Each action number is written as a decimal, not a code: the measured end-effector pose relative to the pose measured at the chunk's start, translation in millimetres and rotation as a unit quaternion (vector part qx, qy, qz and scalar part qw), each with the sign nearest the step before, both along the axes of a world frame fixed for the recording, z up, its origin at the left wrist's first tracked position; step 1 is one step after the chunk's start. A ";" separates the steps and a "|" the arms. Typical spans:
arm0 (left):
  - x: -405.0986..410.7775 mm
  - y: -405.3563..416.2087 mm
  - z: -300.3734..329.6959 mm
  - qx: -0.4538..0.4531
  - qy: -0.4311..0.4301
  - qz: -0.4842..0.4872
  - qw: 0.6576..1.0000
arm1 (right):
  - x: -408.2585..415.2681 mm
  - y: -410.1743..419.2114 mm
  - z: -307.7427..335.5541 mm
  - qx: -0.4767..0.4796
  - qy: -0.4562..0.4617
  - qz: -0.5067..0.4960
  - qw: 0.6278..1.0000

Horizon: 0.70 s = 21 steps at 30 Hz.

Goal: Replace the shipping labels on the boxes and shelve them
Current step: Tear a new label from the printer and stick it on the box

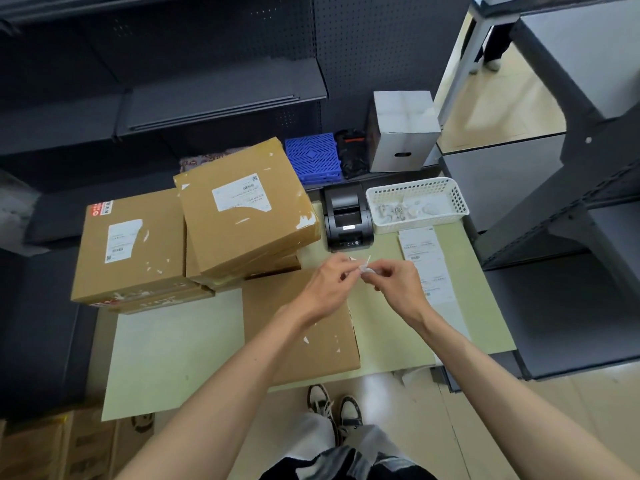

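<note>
Head view: over the table's [173, 341] far edge, left hand [327, 289] and right hand [398, 282] pinch a flimsy, likely sticky label scrap [365, 267], best gripped by its edges.

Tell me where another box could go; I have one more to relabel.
The widest bare stretch of the mat lies left of the near box and in front of the left stack. A narrower strip runs between that box and the label strip. Around the printer and basket it is crowded.
</note>
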State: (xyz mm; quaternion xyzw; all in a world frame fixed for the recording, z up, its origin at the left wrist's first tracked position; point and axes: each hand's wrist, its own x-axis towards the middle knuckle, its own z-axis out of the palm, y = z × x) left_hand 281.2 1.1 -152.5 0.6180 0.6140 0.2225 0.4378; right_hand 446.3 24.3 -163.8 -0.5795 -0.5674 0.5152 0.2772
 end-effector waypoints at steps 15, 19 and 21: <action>-17.4 14.5 -6.2 0.031 -0.025 -0.009 0.999 | -6.4 -3.8 4.3 0.068 -0.095 -0.016 0.993; -13.3 9.9 -9.0 0.036 -0.068 0.002 0.997 | -18.1 -3.8 14.2 0.039 -0.069 -0.038 0.996; -14.1 10.6 -10.4 0.051 -0.059 0.006 0.997 | -19.4 -3.1 17.6 0.025 -0.051 -0.036 0.998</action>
